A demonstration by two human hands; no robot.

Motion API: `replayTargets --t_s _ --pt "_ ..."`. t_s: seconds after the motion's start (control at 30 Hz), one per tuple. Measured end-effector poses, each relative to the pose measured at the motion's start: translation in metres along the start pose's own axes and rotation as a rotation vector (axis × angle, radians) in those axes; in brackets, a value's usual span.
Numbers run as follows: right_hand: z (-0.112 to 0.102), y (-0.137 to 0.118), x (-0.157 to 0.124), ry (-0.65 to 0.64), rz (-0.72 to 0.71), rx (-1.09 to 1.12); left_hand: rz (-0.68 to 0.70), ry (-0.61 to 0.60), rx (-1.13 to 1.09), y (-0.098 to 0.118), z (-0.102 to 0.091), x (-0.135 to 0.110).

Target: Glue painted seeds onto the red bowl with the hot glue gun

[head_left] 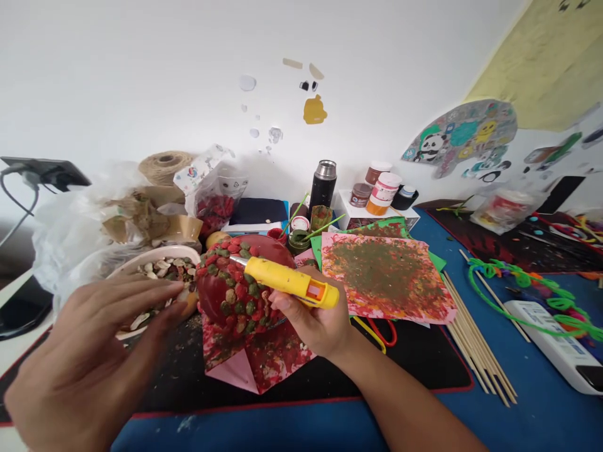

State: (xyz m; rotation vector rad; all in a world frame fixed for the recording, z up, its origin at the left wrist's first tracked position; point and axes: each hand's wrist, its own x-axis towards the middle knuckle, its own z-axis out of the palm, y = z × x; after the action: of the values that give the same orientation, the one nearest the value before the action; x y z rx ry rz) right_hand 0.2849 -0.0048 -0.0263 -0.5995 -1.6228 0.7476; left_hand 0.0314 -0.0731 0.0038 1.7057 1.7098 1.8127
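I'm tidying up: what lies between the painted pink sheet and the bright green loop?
The head view shows several wooden sticks, then blue tabletop and one separate stick.

At the frame's centre, a dome (282, 250) shows just above a folded sheet (282, 358) on a mat (179, 376), a nozzled tool (282, 280) crossing before it. A bowl (134, 257) of shells (162, 269) stands to the left, with a twine spool (164, 169) behind it at upper left. Behind the dome, toward upper centre, stands a bottle (323, 189); right of that, jars (360, 194) rest on a box (351, 208). Right of centre, a flat sheet (386, 276) partly covers scissors (390, 334); skewers (480, 342) lie along the mat's right edge on the counter (546, 414).
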Motion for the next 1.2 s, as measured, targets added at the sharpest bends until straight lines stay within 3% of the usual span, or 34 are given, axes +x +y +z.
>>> replayTargets --t_s 0.13,0.47,0.73,1.2 --pt "0.000 0.003 -0.002 0.012 0.009 -0.003 0.337 -0.056 0.232 -0.001 0.000 0.000" --pt "-0.001 -0.004 0.004 0.006 -0.048 -0.001 0.573 -0.175 0.359 -0.018 0.002 0.004" --pt "-0.003 -0.005 0.004 -0.023 -0.061 -0.100 0.621 -0.192 0.352 -0.025 0.002 0.010" --pt "-0.003 -0.006 0.005 -0.025 -0.095 -0.080 0.737 -0.253 0.389 -0.024 0.004 0.016"
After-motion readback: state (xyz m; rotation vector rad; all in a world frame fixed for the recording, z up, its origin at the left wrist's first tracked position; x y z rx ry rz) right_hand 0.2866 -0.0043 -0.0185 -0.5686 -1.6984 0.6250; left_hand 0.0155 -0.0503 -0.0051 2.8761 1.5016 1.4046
